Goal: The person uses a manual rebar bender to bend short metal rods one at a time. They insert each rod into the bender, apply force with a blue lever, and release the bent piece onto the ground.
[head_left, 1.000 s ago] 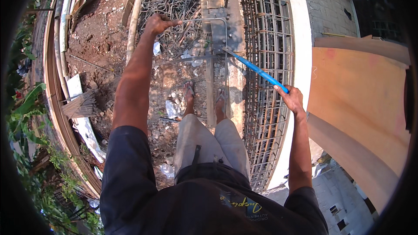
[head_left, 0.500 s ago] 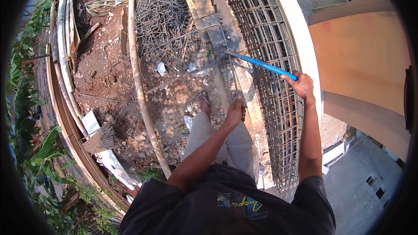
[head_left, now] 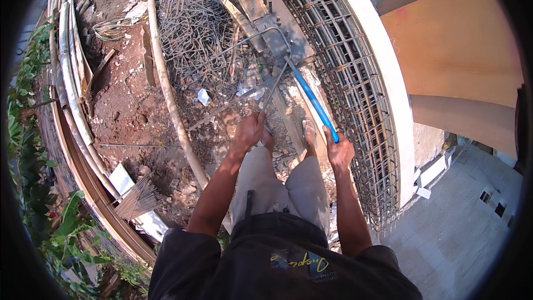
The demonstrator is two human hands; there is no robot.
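My left hand [head_left: 249, 131] is closed round the near end of a thin steel rod [head_left: 274, 89], in front of my left knee. The rod runs up to a narrow wooden bench [head_left: 282, 36] and bends there; its other arm reaches left over the bench edge. My right hand [head_left: 340, 151] grips the lower end of a blue-handled rebar bending bar [head_left: 312, 98]. The bar's far end meets the rod at the near end of the bench, among metal pegs. Exactly how its head sits on the rod is too small to tell.
A heap of bent steel rods [head_left: 194, 36] lies left of the bench. On the right stands a long rebar cage [head_left: 347, 72] beside a white wall edge [head_left: 383, 72]. A bamboo pole [head_left: 166, 80] crosses the rubble on my left. My sandalled feet stand near the bench.
My right hand has swung the bar's handle toward me and leftward. My left hand has moved left with the rod's near end, which now slants instead of pointing straight at me.
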